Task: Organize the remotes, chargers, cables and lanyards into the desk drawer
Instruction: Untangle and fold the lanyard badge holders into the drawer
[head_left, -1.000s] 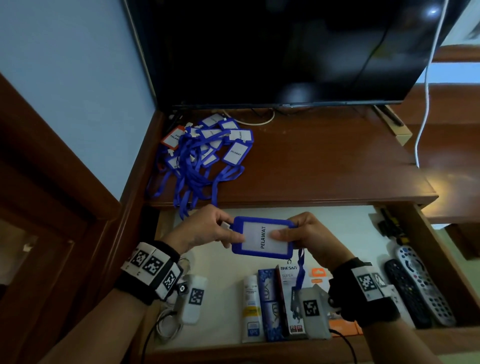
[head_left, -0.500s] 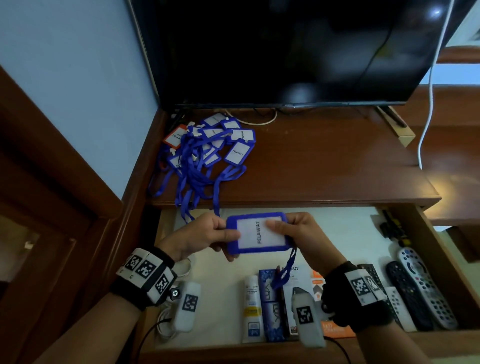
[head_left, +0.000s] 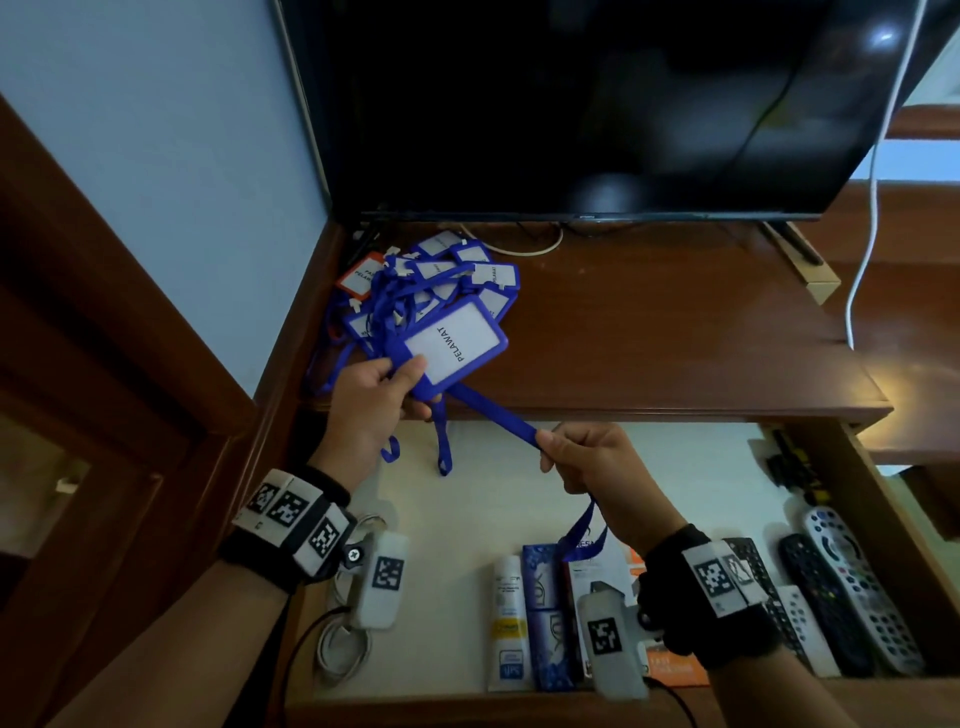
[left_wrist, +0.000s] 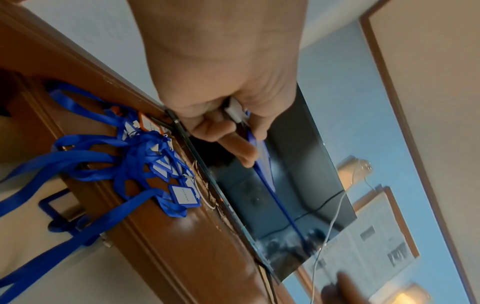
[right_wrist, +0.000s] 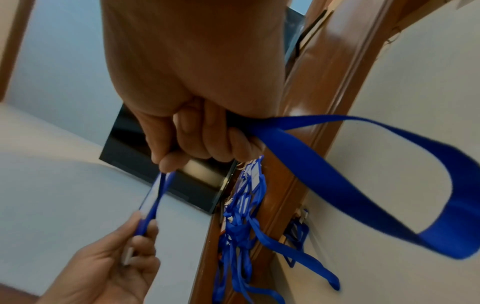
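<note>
Lanyards (head_left: 415, 291) on wooden desk (head_left: 649, 332) (dim)

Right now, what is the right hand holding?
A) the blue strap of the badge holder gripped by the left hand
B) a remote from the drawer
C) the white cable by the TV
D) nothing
A: the right hand pinches the blue strap, which runs from the PELAWAT badge holder in the left hand.

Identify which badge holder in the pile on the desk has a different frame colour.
The orange-framed badge holder at the pile's far left edge; the others are blue.
</note>
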